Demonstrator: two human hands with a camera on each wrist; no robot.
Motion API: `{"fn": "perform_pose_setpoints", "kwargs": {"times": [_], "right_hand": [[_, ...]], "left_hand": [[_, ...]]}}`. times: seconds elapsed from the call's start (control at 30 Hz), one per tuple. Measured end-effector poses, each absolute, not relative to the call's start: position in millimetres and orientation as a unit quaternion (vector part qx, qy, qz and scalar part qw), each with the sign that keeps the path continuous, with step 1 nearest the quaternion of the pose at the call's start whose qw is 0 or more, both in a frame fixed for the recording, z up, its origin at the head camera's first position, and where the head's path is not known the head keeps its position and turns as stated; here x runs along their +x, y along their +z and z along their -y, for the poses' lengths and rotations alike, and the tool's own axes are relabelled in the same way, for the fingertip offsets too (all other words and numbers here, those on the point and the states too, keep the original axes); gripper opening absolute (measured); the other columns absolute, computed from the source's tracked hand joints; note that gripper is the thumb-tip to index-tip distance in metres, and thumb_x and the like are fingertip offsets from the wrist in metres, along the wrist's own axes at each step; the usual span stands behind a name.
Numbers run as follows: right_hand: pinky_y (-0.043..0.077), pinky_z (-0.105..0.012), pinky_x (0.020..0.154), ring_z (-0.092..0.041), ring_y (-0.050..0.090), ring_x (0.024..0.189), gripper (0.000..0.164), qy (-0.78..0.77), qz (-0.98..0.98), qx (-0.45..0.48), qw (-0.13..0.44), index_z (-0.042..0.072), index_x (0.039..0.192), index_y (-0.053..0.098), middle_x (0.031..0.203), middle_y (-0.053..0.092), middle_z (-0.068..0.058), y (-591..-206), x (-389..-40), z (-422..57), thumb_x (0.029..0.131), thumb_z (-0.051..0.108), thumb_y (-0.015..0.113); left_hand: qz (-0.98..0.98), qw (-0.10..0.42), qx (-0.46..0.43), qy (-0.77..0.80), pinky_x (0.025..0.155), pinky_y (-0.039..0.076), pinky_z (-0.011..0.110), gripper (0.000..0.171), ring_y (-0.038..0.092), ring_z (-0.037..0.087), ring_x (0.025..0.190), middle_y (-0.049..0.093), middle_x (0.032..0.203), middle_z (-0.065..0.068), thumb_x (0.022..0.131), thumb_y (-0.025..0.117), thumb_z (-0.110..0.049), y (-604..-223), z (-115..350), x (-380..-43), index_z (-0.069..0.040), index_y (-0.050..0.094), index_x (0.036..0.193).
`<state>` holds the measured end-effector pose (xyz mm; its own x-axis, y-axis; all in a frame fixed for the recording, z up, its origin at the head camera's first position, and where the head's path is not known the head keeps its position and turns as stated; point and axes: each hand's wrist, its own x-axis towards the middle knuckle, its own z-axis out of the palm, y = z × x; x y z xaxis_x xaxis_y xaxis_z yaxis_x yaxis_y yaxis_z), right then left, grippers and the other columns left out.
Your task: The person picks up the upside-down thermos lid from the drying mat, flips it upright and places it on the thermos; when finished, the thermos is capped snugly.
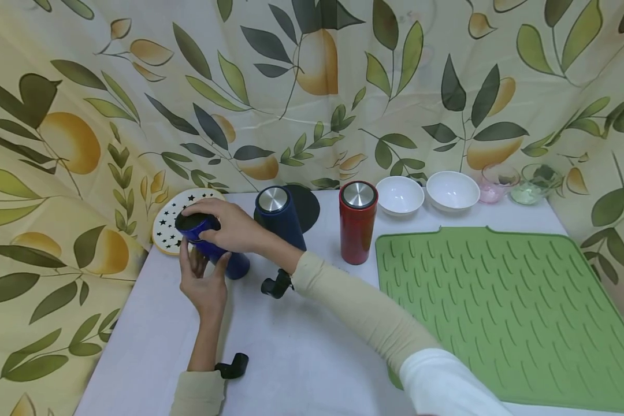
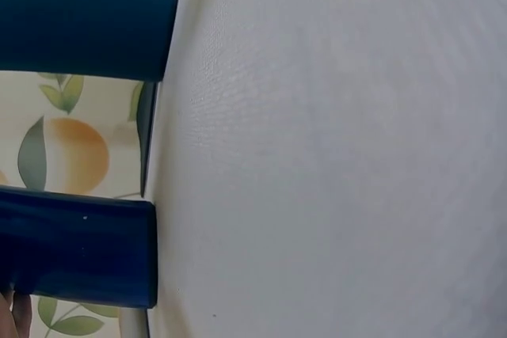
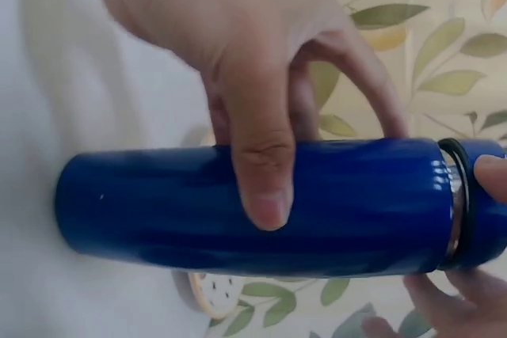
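Note:
A glossy blue bottle (image 1: 237,267) stands upright on the white-covered table at the left. My left hand (image 1: 205,294) holds its body, the thumb (image 3: 265,184) lying along the side in the right wrist view. From above, my right hand (image 1: 236,225) grips the bottle's blue lid (image 3: 482,231). Between lid and body, a black seal ring (image 3: 459,195) and a strip of silver neck show. In the left wrist view the lower bottle (image 2: 79,251) appears at the left edge, with only fingertips (image 2: 22,318) beside it.
A dark blue bottle (image 1: 282,222) stands right of my right hand, before a black disc (image 1: 308,208). Farther right are a red bottle (image 1: 357,231), white bowls (image 1: 400,196), glass cups (image 1: 535,188) and a green mat (image 1: 499,312). A star-patterned round board (image 1: 166,225) leans behind.

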<state>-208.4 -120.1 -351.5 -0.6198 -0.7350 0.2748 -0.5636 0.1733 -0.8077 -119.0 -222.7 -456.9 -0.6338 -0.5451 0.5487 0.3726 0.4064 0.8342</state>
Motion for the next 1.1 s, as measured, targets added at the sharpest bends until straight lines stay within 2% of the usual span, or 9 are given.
{"fn": "perform_pose_setpoints", "kwargs": {"times": [0.13,0.27,0.33,0.4,0.57,0.7,0.83,1.0,1.1], "right_hand": [[0.037,-0.029,0.093,-0.008,0.043,0.111,0.045,-0.423,-0.815,-0.396,0.014,0.025,0.123,0.053,0.122,0.047,0.002,-353,-199,128,0.082,0.028,0.07],[0.037,-0.03,0.082,-0.009,0.044,0.093,0.053,-0.38,-0.848,-0.368,-0.039,0.026,0.12,0.048,0.105,0.04,0.001,-356,-191,135,0.076,0.044,0.071],[0.037,-0.031,0.081,-0.01,0.043,0.093,0.055,-0.389,-0.846,-0.363,-0.032,0.027,0.121,0.047,0.107,0.039,0.001,-357,-190,135,0.076,0.047,0.071],[0.039,-0.03,0.084,-0.01,0.043,0.101,0.054,-0.422,-0.829,-0.368,-0.003,0.028,0.123,0.046,0.116,0.04,0.001,-357,-193,133,0.078,0.043,0.071],[0.037,-0.026,0.096,-0.006,0.038,0.12,0.049,-0.507,-0.75,-0.416,0.089,0.022,0.133,0.046,0.135,0.041,0.005,-355,-206,122,0.087,0.018,0.062],[0.037,-0.023,0.096,-0.004,0.038,0.122,0.046,-0.502,-0.737,-0.44,0.105,0.021,0.131,0.051,0.136,0.044,0.006,-354,-211,118,0.087,0.006,0.058],[0.039,-0.029,0.095,-0.008,0.042,0.117,0.045,-0.453,-0.789,-0.412,0.058,0.027,0.126,0.053,0.129,0.045,0.003,-354,-206,121,0.084,0.019,0.067],[0.038,-0.032,0.085,-0.012,0.047,0.095,0.053,-0.393,-0.841,-0.371,-0.006,0.029,0.124,0.048,0.109,0.042,-0.001,-355,-196,129,0.078,0.039,0.072],[0.038,-0.035,0.086,-0.014,0.046,0.099,0.059,-0.402,-0.84,-0.365,0.008,0.031,0.13,0.043,0.116,0.041,-0.002,-354,-195,128,0.079,0.041,0.07]], "left_hand": [[0.72,0.426,0.069,-0.543,0.091,0.045,0.041,0.075,0.058,0.026,0.108,0.058,0.122,0.01,0.074,0.076,-0.005,-453,220,-117,-0.021,0.041,0.139],[0.698,0.421,0.081,-0.574,0.089,0.047,0.039,0.072,0.059,0.027,0.106,0.06,0.119,0.013,0.074,0.071,0.006,-453,219,-115,-0.018,0.044,0.137],[0.69,0.414,0.086,-0.588,0.089,0.047,0.037,0.072,0.059,0.027,0.105,0.06,0.119,0.013,0.074,0.071,0.008,-452,220,-115,-0.018,0.046,0.135],[0.685,0.408,0.089,-0.597,0.09,0.047,0.037,0.071,0.059,0.027,0.105,0.06,0.119,0.013,0.072,0.073,0.006,-452,221,-115,-0.019,0.047,0.134],[0.693,0.404,0.092,-0.59,0.092,0.046,0.037,0.074,0.058,0.029,0.107,0.06,0.119,0.013,0.069,0.079,-0.001,-451,222,-115,-0.02,0.047,0.133],[0.69,0.4,0.087,-0.598,0.092,0.045,0.037,0.075,0.057,0.031,0.108,0.059,0.119,0.015,0.069,0.078,0.001,-450,222,-115,-0.019,0.047,0.134],[0.687,0.39,0.092,-0.606,0.094,0.044,0.038,0.073,0.055,0.03,0.111,0.057,0.122,0.015,0.071,0.077,0.0,-448,222,-115,-0.02,0.047,0.134],[0.695,0.392,0.086,-0.597,0.093,0.042,0.048,0.068,0.056,0.031,0.109,0.057,0.121,0.016,0.074,0.074,0.0,-447,222,-114,-0.017,0.046,0.134],[0.7,0.394,0.086,-0.59,0.093,0.043,0.048,0.068,0.057,0.03,0.107,0.058,0.119,0.016,0.074,0.075,0.0,-447,222,-113,-0.017,0.047,0.134]]}}
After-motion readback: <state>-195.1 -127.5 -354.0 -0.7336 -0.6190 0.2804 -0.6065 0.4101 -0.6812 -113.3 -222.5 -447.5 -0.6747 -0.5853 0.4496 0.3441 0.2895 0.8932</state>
